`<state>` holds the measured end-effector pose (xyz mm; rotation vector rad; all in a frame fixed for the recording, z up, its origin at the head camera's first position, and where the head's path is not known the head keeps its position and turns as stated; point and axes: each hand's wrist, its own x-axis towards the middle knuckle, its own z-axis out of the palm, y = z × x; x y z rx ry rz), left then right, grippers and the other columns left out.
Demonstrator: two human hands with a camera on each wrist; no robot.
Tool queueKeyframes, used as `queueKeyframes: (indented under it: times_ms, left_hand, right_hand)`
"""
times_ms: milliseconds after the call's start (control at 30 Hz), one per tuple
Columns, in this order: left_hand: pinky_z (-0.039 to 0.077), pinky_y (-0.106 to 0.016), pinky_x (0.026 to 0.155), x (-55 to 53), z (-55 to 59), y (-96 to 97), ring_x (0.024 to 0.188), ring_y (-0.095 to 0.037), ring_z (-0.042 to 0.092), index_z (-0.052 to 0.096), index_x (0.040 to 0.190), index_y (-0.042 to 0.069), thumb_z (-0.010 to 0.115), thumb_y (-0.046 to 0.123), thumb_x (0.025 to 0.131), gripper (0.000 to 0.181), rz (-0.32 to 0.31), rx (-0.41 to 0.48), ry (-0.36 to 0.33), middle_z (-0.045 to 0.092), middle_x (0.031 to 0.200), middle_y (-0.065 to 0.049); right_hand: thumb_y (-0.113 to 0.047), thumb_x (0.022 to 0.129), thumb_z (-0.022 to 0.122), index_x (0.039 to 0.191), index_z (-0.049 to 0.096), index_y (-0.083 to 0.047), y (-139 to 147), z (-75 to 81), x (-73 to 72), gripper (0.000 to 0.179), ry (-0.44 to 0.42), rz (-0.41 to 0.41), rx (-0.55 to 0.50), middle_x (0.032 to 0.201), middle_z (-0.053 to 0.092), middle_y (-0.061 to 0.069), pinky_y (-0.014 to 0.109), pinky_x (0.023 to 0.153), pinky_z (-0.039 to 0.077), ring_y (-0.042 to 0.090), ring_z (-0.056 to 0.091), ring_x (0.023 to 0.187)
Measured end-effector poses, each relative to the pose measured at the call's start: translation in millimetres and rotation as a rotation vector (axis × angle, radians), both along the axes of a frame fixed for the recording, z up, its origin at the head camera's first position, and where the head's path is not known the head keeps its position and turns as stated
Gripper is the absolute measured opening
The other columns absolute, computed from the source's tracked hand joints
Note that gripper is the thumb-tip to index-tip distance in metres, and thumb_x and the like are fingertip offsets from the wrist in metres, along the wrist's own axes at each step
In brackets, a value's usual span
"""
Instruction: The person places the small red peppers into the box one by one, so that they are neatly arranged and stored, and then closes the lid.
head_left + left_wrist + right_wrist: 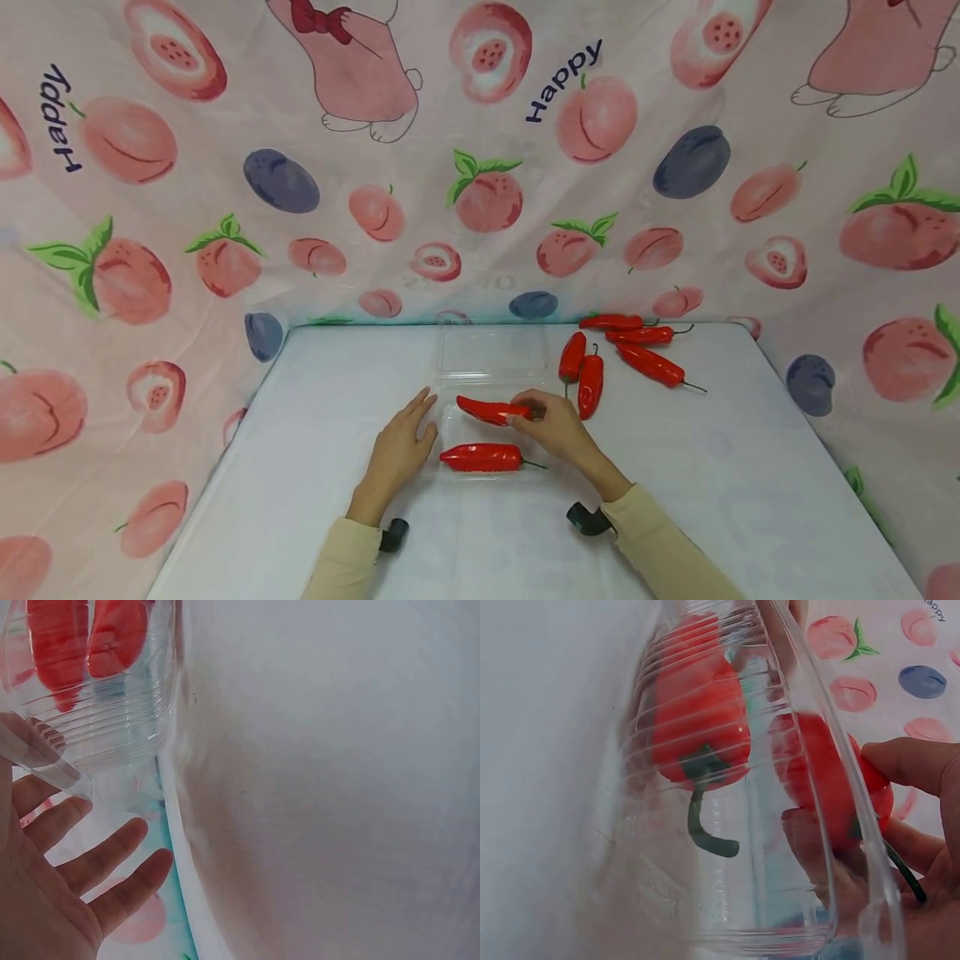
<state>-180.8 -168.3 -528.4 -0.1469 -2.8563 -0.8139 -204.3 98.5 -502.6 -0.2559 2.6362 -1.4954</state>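
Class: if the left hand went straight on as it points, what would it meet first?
The left hand would probably meet the clear container first, at its left side or open lid; depth is unclear.

Two peppers (pixel 58 645) cropped, left wrist view

Red peppers (pixel 591 387): seven in total. Of these, one is held in the right grip (pixel 558 425), one lies in the clear base (pixel 465 432), and five lie on the bench (pixel 712 467) to the right. Clear lids (pixel 491 354): one. Grips: two, the right and the left grip (pixel 401 450). Beige sleeves (pixel 345 552): two. Black wrist-worn devices (pixel 393 535): two. "Happy" wordings (pixel 564 81) on the printed backdrop (pixel 420 287): two. Pink animal figures (pixel 360 75), partly in view: two.
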Motion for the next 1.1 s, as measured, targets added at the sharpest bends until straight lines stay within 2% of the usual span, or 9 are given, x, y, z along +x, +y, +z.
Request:
queueKeyframes:
  times_ms: [167, 400, 667, 833, 1100]
  left_hand:
    - [0.049, -0.053, 0.103, 0.6, 0.3, -0.1, 0.132, -0.031, 0.054, 0.056, 0.140, 0.018, 0.057, 0.022, 0.094, 0.046, -0.004, 0.011, 0.000, 0.047, 0.153, 0.002]
    - [0.049, -0.051, 0.103, -0.5, -1.9, -0.7, 0.132, -0.029, 0.054, 0.056, 0.140, 0.017, 0.057, 0.022, 0.094, 0.046, -0.007, -0.011, 0.021, 0.047, 0.153, 0.003]
    - [0.049, -0.051, 0.104, 0.3, -1.4, -0.2, 0.133, -0.030, 0.054, 0.055, 0.141, 0.017, 0.059, 0.022, 0.094, 0.047, -0.007, 0.000, 0.010, 0.046, 0.153, 0.002]
    - [0.049, -0.051, 0.104, 0.4, -1.9, -0.9, 0.133, -0.029, 0.053, 0.055, 0.141, 0.018, 0.058, 0.023, 0.095, 0.047, -0.012, 0.004, 0.011, 0.046, 0.153, 0.003]
    - [0.049, -0.052, 0.103, -0.8, -2.0, -0.5, 0.133, -0.030, 0.053, 0.054, 0.141, 0.019, 0.058, 0.023, 0.095, 0.047, -0.004, -0.001, 0.002, 0.046, 0.153, 0.003]
  right_hand:
    - [-0.023, 0.084, 0.077, 0.111, 0.071, -0.018, -1.3, -0.4, -2.3, 0.028, -0.002, 0.059, 0.018, 0.101, 0.071, -0.002, 0.036, 0.083, 0.061, 0.016, 0.065, 0.092]
    - [-0.023, 0.084, 0.076, 0.110, 0.070, -0.018, -1.7, -1.8, -6.7, 0.027, -0.023, 0.143, 0.047, 0.097, 0.069, -0.003, 0.028, 0.073, 0.057, 0.017, 0.060, 0.085]
    - [-0.026, 0.084, 0.076, 0.108, 0.070, -0.020, -5.2, -2.0, -10.7, 0.026, -0.079, 0.170, 0.092, 0.105, 0.069, -0.001, 0.030, 0.076, 0.060, 0.016, 0.064, 0.090]
    - [-0.025, 0.085, 0.075, 0.107, 0.070, -0.020, -7.1, 1.0, -11.0, 0.024, -0.109, 0.183, 0.107, 0.104, 0.069, 0.000, 0.029, 0.074, 0.059, 0.017, 0.062, 0.088]
    - [-0.027, 0.086, 0.074, 0.108, 0.069, -0.018, -9.2, -2.1, -13.8, 0.024, -0.098, 0.242, 0.131, 0.101, 0.072, 0.001, 0.030, 0.074, 0.060, 0.016, 0.063, 0.088]
